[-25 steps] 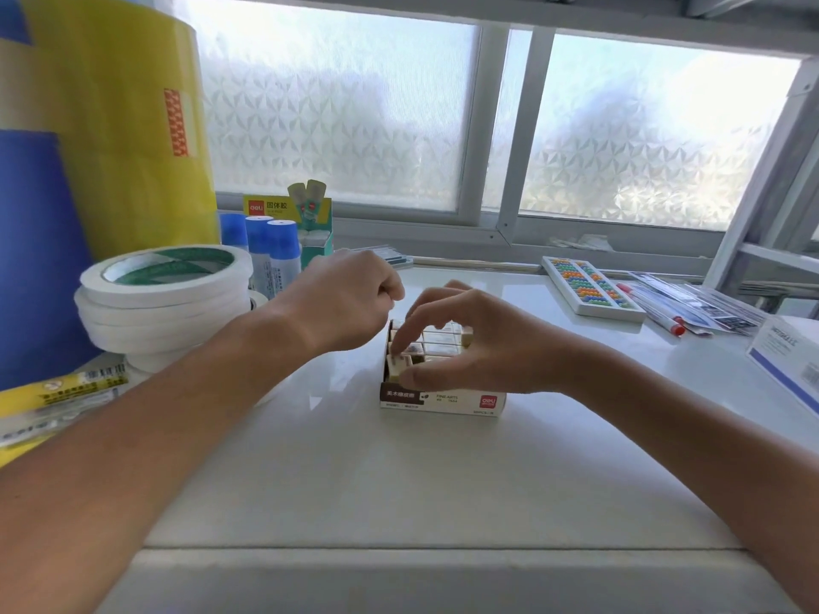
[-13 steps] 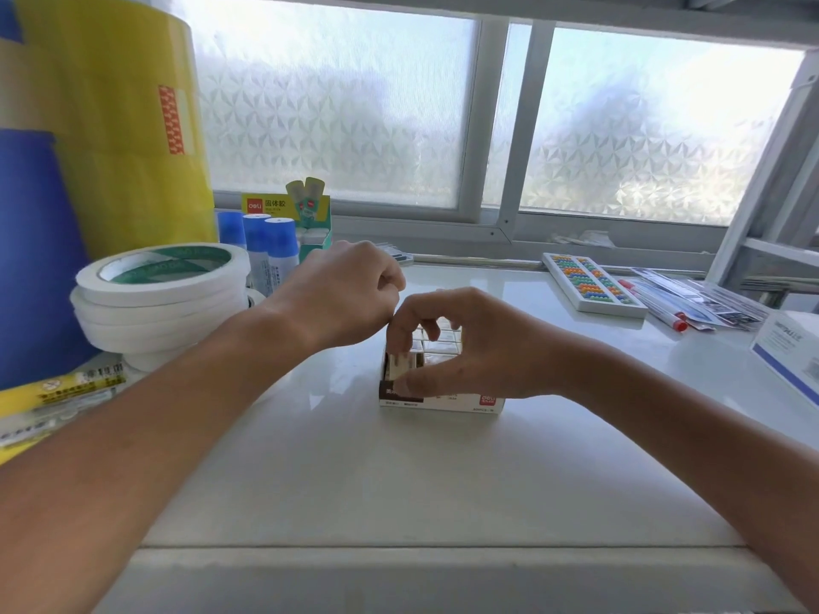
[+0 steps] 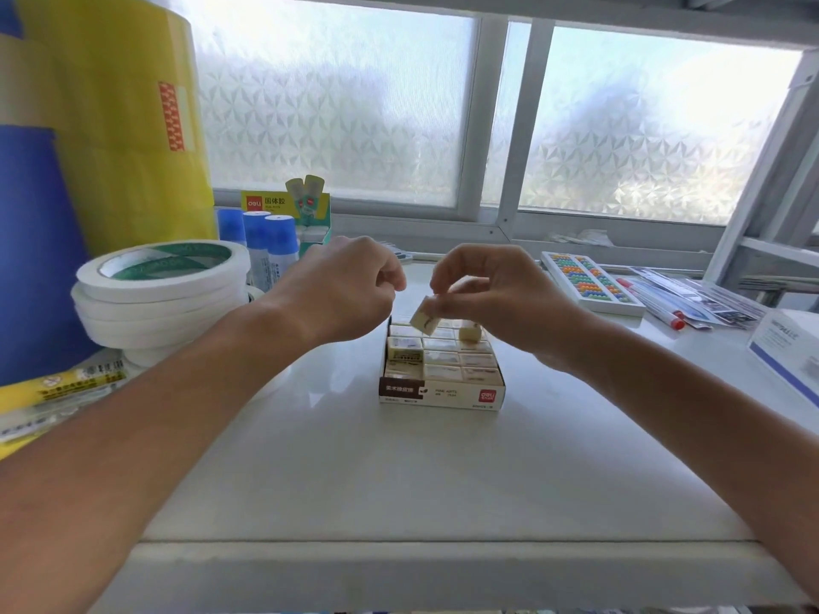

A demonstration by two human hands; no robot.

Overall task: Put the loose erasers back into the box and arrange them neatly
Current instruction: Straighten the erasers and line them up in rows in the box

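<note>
Head view: right hand [image 3: 496,299] pinches one tilted eraser [image 3: 424,320] above the eraser box [image 3: 441,394]. Left hand [image 3: 341,294] is a closed fist beside it, contents hidden.

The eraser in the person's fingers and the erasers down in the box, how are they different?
The held eraser is up in the air, pinched by the right hand; the packed erasers sit down inside the box. The held eraser is tilted at an angle; the packed erasers lie flat in straight rows. The held eraser is alone; the packed erasers press side by side. Both look like the same small cream blocks.
</note>
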